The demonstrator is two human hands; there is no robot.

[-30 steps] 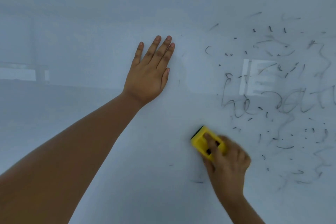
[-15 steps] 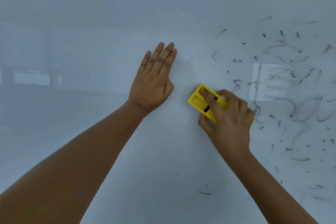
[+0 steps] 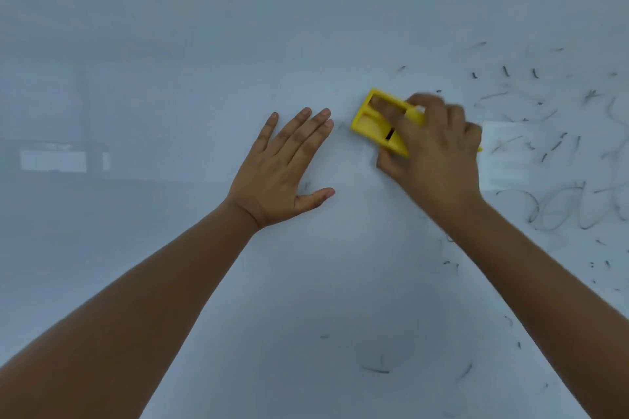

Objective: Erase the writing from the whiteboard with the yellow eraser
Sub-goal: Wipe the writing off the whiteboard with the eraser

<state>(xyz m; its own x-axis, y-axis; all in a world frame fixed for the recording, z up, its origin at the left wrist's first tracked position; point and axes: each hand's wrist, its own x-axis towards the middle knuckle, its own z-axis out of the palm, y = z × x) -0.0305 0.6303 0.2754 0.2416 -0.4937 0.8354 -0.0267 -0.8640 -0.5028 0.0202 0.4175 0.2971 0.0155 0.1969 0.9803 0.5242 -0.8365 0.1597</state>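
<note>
**Eraser working the edge of the leftover marks**

Head view: I see both bare arms reaching up onto the whiteboard (image 3: 170, 44), which fills the whole frame with no edge or corner showing. My left hand (image 3: 284, 173) lies flat on a clean stretch of the board, fingers straight and close together, thumb out to the side, holding nothing. I take it as a brace: the palm steadies the body so the other arm can push hard.

My right hand (image 3: 432, 150) is clamped on the yellow eraser (image 3: 377, 126), just beside the left hand's fingertips but not touching them. One finger presses into a recess on the eraser's back, the thumb hooks under its lower side, and the rest of the hand covers its right end. That grip looks meant to keep the pad flat against the board. The hand is slightly blurred, so I cannot read the finer detail of the hold.

The eraser sits tilted, its free corner pointing up and left, right at the border between the wiped area and the remaining marks (image 3: 558, 207). Those marks spread across the right side of the board: short dark flecks higher up, looping strokes of handwriting lower down, and a few stray dashes (image 3: 374, 370) near the bottom. A pale window reflection (image 3: 503, 153) shows beside the right hand.

I judge the job partly done; the right side calls for more passes.
</note>
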